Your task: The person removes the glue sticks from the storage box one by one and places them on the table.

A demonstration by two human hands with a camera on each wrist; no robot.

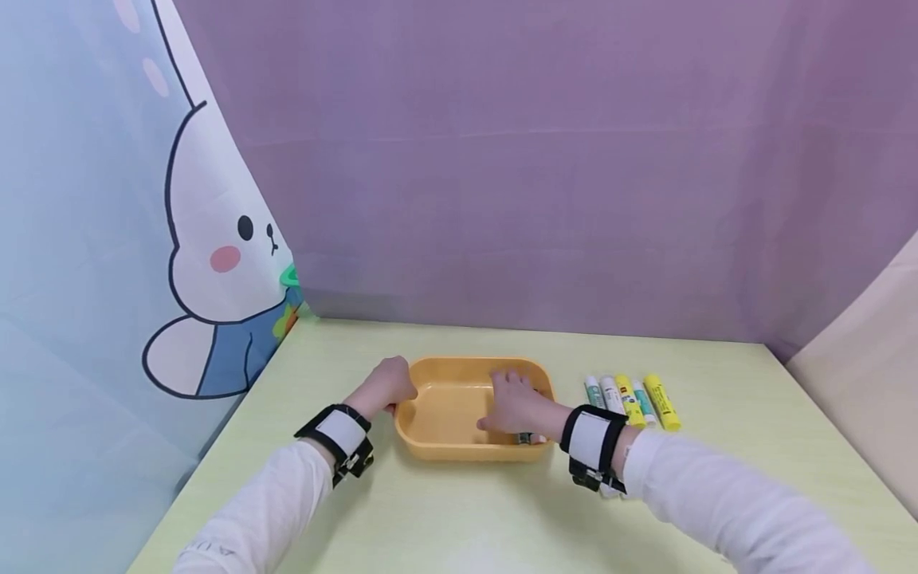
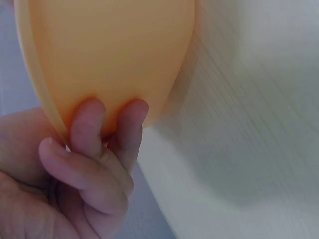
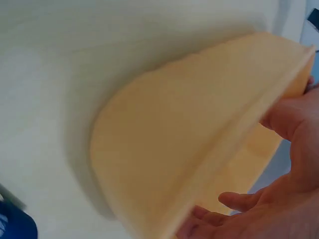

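An orange plastic tray (image 1: 445, 453) with raised walls stands on the table. My left hand (image 1: 390, 383) grips its left end; in the left wrist view the curled fingers (image 2: 87, 124) press on the outer wall below the rim. My right hand (image 1: 516, 405) is inside the tray at its right end, fingers spread and thumb apart. Beneath it, a small dark-and-white object (image 1: 529, 438) shows by the near wall, mostly hidden. In the right wrist view the tray's outer wall (image 3: 184, 114) covers the fingertips of the right hand (image 3: 279, 184).
To the right of the tray lie several glue sticks side by side, among them a yellow one (image 1: 661, 402) and a white-and-green one (image 1: 594, 391). Part of a blue cylindrical thing (image 3: 17, 221) shows in the right wrist view. A purple curtain (image 1: 538, 175) hangs behind the table (image 1: 445, 526).
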